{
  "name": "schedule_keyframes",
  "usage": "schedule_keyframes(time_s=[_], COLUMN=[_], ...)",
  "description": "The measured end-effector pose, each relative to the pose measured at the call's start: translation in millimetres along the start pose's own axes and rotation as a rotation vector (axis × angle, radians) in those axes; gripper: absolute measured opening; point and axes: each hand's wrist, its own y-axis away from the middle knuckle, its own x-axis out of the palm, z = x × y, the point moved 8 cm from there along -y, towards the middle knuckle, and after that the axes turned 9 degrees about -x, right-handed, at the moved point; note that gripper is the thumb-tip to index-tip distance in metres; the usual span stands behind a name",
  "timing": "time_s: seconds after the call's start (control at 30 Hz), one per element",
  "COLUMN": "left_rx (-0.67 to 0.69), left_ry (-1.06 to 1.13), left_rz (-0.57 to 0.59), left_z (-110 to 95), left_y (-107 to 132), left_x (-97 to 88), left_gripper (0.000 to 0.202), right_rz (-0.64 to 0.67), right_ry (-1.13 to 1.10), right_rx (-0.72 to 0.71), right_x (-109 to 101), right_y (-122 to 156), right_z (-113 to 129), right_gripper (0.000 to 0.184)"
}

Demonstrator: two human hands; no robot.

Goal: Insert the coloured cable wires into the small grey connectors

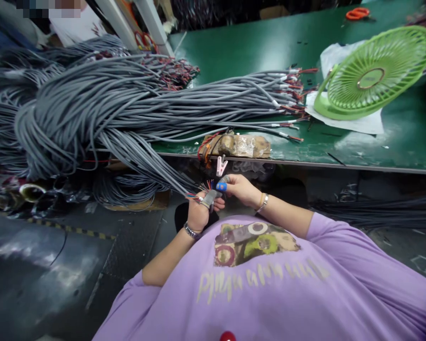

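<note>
My left hand [198, 217] is closed around the stripped ends of grey cables [163, 171], in front of my body below the table edge. Thin coloured wires [208, 185] fan out from its grip. My right hand [244, 190] is just to the right, thumb and forefinger pinched together close to those wires. Blue tape [221, 186] wraps one of its fingertips, and grey wrapping covers fingers on both hands. What the right fingers pinch is too small to make out. A pink clothes peg [221, 166] sits just above my hands at the table edge.
A thick pile of grey cables [128, 102] covers the left of the green table [234, 45]. A taped block [250, 146] lies at the front edge. At right stand a green fan [376, 71] and orange-handled scissors [357, 13]. Coiled cables [128, 189] lie below.
</note>
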Motion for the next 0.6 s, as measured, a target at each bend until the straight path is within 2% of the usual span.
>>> schedule_keyframes(time_s=[0.27,0.43,0.6], left_rx=[-0.003,0.023,0.044], left_ry=[0.137,0.096,-0.021], left_rz=[-0.078,-0.088,-0.024], left_z=[-6.8,-7.1,-7.1], left_y=[-0.1,-1.6,-3.4], left_x=[-4.0,-4.4,3.0], left_gripper=[0.04,0.037,0.036], right_rz=[0.005,0.046,0.006], right_ry=[-0.032,-0.077,-0.055], right_rx=[0.014,0.071,0.059], right_x=[3.7,5.6,4.7], right_y=[0.0,4.4,3.4], right_z=[7.5,3.2,2.8], right_gripper=[0.041,0.042,0.041])
